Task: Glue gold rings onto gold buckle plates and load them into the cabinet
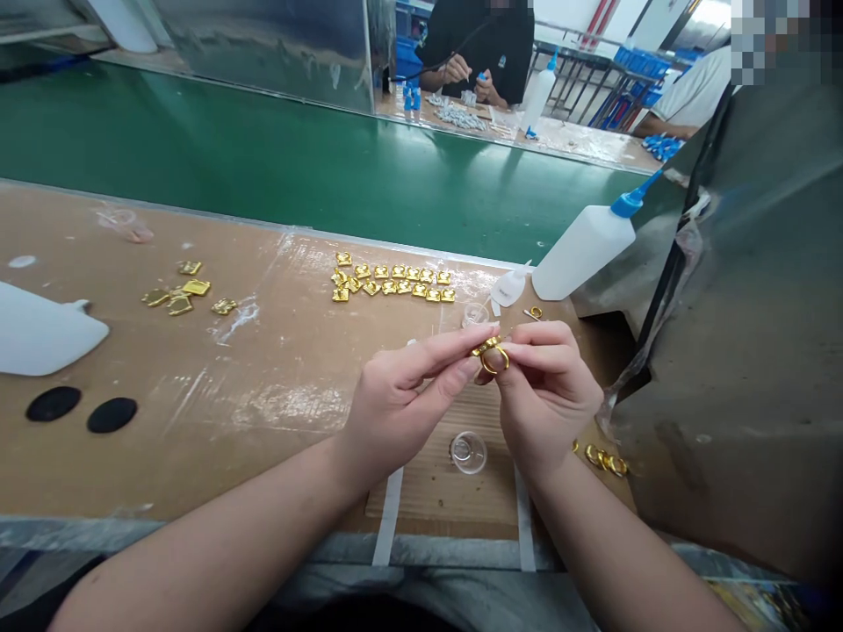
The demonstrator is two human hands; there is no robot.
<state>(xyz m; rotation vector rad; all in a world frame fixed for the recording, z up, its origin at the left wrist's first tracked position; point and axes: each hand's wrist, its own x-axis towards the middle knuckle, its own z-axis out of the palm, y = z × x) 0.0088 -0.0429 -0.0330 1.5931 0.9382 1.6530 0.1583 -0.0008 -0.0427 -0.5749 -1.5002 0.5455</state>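
Between my two hands, above a cardboard mat [441, 491], a gold ring [495, 362] touches a gold square piece [486, 346]. My left hand [412, 386] pinches the square piece between thumb and fingers. My right hand [550, 386] is closed on the ring from the other side. Below them a small clear cup [469, 453] stands on the mat. Beyond the hands, gold square pieces [404, 287] lie in two rows. More gold rings [604, 460] lie beside my right wrist.
A white bottle with a blue tip [583, 253] and a small glue bottle [509, 286] are behind my right hand. Loose gold pieces [179, 303] and black discs [111, 415] lie left. A green belt [263, 149] crosses behind; a person [478, 53] sits beyond. A metal panel [738, 351] bounds the right.
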